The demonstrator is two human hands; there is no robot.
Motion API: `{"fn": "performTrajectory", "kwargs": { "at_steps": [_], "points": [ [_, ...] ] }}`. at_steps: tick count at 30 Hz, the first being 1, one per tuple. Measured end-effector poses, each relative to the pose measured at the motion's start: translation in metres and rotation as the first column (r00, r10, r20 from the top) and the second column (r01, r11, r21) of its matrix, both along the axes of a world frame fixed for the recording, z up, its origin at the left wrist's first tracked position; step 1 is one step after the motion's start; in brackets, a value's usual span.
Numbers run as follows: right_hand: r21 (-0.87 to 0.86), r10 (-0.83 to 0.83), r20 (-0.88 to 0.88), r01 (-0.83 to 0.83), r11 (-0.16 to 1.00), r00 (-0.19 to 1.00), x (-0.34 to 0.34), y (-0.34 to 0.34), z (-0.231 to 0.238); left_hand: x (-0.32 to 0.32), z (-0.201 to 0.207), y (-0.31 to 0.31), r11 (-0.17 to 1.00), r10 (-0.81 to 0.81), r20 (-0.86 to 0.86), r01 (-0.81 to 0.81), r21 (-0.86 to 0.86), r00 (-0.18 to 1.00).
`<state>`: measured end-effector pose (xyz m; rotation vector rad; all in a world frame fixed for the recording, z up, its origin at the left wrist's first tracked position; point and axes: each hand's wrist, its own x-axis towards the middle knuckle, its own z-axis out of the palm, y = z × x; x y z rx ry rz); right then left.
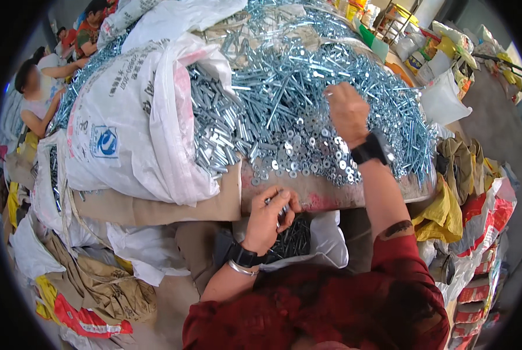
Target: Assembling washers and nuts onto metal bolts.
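Observation:
My left hand [266,217] is closed at the table's near edge, with its fingers round a small metal bolt [282,214] that is partly hidden. Farther off to the right, my right hand [348,112] is closed just over a heap of shiny bolts [287,87]; what its fingers hold, if anything, is hidden. Loose flat washers [293,153] lie scattered between the two hands. Short metal sleeves [217,137] spill from a white woven sack [127,116] left of the washers. Below my left hand, an open white bag [329,239] contains dark bolts [293,240].
Cardboard [156,211] covers the table's near left edge. Crumpled sacks [106,280] are piled at the lower left. More sacks and a yellow bag [441,213] crowd the right side. Other people [36,96] sit at the heap's far left. Filled bags [436,55] stand at the far right.

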<state>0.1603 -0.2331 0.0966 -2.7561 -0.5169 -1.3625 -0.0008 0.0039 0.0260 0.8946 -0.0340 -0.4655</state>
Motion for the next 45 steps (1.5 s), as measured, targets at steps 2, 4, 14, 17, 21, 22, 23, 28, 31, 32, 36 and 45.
{"fn": "performTrajectory", "kwargs": {
  "at_steps": [2, 4, 14, 17, 21, 22, 23, 28, 31, 32, 36, 45],
  "points": [
    [0.152, 0.064, 0.102, -0.079, 0.985, 0.993, -0.041, 0.007, 0.022, -0.002, 0.004, -0.001, 0.998, 0.047, 0.015, -0.047, 0.033, 0.999],
    [0.381, 0.122, -0.016, -0.107, 0.918, 0.992, -0.099, 0.019, 0.040, -0.002, -0.001, 0.002, 0.998, 0.065, 0.059, -0.066, 0.023, 0.996],
    [0.242, 0.257, -0.432, -0.163, 0.957, 0.865, -0.195, 0.029, -0.034, -0.008, -0.020, 0.002, 0.884, -0.058, -0.024, 0.040, -0.466, 0.998],
    [0.329, 0.351, -0.579, -0.183, 0.927, 0.736, -0.226, 0.029, -0.015, -0.014, -0.018, 0.004, 0.874, -0.068, -0.022, 0.049, -0.483, 0.997],
    [0.365, 0.418, -0.570, -0.237, 0.900, 0.707, -0.248, 0.031, -0.007, -0.022, -0.013, 0.000, 0.887, -0.058, -0.033, 0.036, -0.460, 0.998],
    [0.381, 0.407, -0.565, -0.210, 0.900, 0.718, -0.250, 0.033, -0.004, -0.023, -0.011, -0.001, 0.887, -0.069, -0.034, 0.046, -0.459, 0.997],
    [0.380, 0.395, -0.565, -0.196, 0.904, 0.725, -0.251, 0.033, -0.001, -0.024, -0.008, -0.003, 0.920, -0.015, -0.013, 0.008, -0.393, 1.000],
    [0.642, 0.565, -0.613, -0.069, 0.764, 0.553, -0.238, 0.027, -0.010, -0.021, -0.005, 0.000, 0.951, 0.055, 0.011, -0.049, -0.307, 0.998],
    [0.776, 0.697, -0.588, 0.046, 0.629, 0.410, -0.233, 0.027, -0.006, -0.016, -0.011, 0.004, 0.904, -0.070, 0.015, 0.070, -0.423, 0.997],
    [0.796, 0.706, -0.584, 0.113, 0.595, 0.400, -0.232, 0.028, -0.007, -0.017, -0.010, 0.004, 0.901, -0.108, 0.038, 0.114, -0.418, 0.993],
    [0.821, 0.720, -0.518, 0.033, 0.569, 0.462, -0.227, 0.027, -0.025, -0.026, 0.000, -0.006, 0.971, 0.172, 0.002, -0.169, -0.169, 0.985],
    [0.596, 0.511, -0.711, 0.029, 0.803, 0.483, -0.226, 0.026, -0.017, -0.019, -0.001, -0.012, 0.871, 0.269, 0.320, -0.371, 0.322, 0.908]
  ]
}}
